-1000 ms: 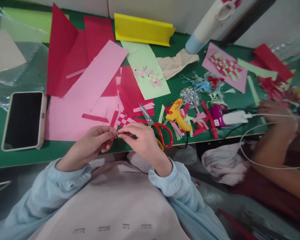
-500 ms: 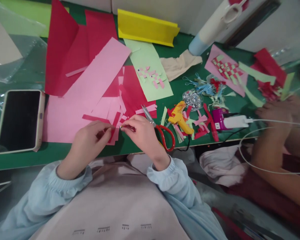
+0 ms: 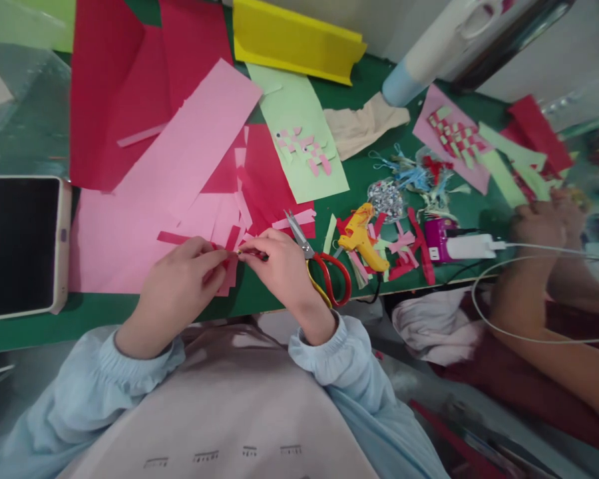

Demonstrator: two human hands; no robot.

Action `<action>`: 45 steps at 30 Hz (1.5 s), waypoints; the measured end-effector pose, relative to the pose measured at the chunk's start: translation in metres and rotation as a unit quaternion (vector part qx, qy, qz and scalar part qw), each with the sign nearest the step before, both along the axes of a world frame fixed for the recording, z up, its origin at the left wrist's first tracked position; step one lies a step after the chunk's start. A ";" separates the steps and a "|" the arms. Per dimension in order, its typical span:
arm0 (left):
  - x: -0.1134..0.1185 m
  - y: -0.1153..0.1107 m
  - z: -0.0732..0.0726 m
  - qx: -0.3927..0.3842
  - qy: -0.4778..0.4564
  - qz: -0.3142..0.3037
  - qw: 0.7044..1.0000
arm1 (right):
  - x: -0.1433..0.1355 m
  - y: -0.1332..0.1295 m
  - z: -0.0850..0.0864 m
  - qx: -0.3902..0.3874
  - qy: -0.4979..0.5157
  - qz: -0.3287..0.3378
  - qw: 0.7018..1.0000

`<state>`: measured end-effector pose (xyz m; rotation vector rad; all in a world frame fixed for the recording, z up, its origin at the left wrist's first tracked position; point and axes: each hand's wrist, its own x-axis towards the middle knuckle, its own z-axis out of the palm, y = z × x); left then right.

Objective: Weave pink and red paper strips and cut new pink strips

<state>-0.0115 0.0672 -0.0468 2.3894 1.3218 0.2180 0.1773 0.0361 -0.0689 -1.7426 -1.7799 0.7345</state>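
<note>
My left hand (image 3: 182, 286) and my right hand (image 3: 279, 266) meet fingertip to fingertip above the pink paper sheet (image 3: 114, 246). Thumb and fingers are pinched on both. A tiny shiny piece shows at the right fingertips, too small to name; what the left fingers hold is hidden. Red paper strips (image 3: 174, 237) lie beside and under the left hand. Scissors with red handles (image 3: 324, 269) rest next to my right wrist, blades pointing away from me. Beyond them is a yellow hot glue gun (image 3: 363, 239) on cut paper strips.
A phone (image 3: 20, 246) lies at left. Further back are red sheets (image 3: 104, 100), folded yellow paper (image 3: 294, 43) and a green sheet (image 3: 309, 176) bearing woven paper fish. A bag of googly eyes (image 3: 387, 199) sits right. Another person's hands (image 3: 544, 223) work at far right.
My fingertips have come closer together, with the left hand shifting slightly toward the right one. The view has tilted a little. The other person's hands have moved slightly.
</note>
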 end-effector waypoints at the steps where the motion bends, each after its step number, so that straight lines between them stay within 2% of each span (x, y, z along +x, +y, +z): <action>1: 0.000 0.000 -0.001 0.003 0.002 -0.002 1.000 | 0.000 0.000 0.000 -0.003 0.003 -0.002 1.000; 8: -0.002 -0.005 -0.006 0.039 -0.009 -0.025 0.999 | 0.000 0.001 0.002 -0.018 0.010 -0.010 1.000; 12: -0.003 -0.007 -0.008 0.031 0.001 -0.040 0.999 | 0.000 0.001 0.002 -0.018 0.008 -0.008 1.000; 21: -0.001 -0.008 -0.007 -0.007 -0.015 -0.020 1.000 | 0.000 0.001 -0.001 -0.002 0.016 -0.013 1.000; 30: -0.002 -0.009 -0.009 0.103 0.028 -0.057 0.993 | 0.003 -0.004 -0.005 0.021 0.047 -0.015 0.999; 37: -0.003 -0.009 -0.006 0.134 -0.007 -0.026 0.991 | 0.002 -0.002 -0.001 0.008 0.038 -0.013 0.999; 45: -0.001 -0.011 -0.003 0.112 0.035 -0.046 0.992 | 0.003 -0.003 -0.003 -0.002 0.006 0.000 1.000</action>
